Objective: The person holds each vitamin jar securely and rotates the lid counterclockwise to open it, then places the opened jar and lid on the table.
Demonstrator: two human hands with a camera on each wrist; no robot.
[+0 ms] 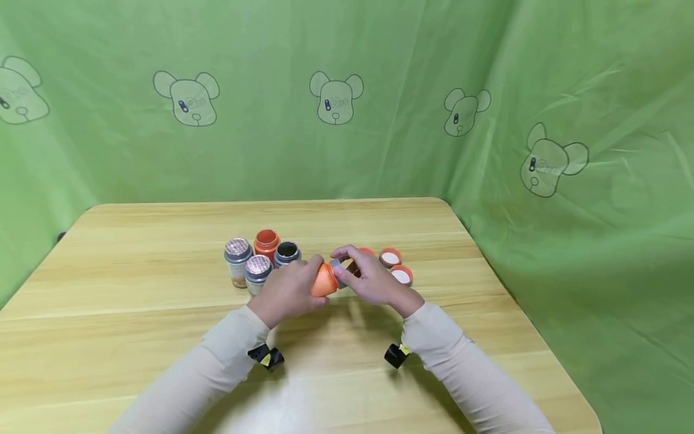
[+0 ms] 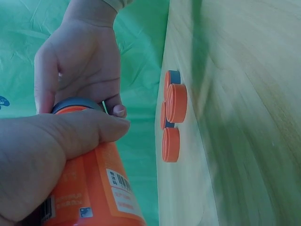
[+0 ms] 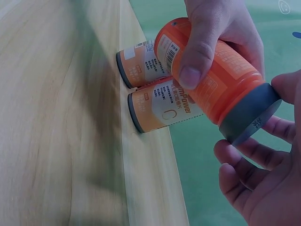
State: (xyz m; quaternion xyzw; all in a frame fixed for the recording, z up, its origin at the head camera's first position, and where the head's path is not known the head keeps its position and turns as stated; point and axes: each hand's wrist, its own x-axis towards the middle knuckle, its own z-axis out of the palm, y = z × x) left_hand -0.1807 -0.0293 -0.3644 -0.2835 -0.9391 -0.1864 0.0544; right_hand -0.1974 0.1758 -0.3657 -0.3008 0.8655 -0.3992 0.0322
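Observation:
An orange bottle with a barcode label is tilted above the table, gripped round its body by my left hand. Its dark grey cap points towards my right hand. The thumb and fingertips of that hand pinch the cap's rim from opposite sides. In the right wrist view, the cap sits on the neck of the bottle, and the left thumb lies along the label.
Close beyond my left hand, two grey-necked bottles with silvery tops stand beside an open orange bottle and an open dark-necked bottle. Several loose orange caps lie right of my right hand. Green cloth hangs behind the table.

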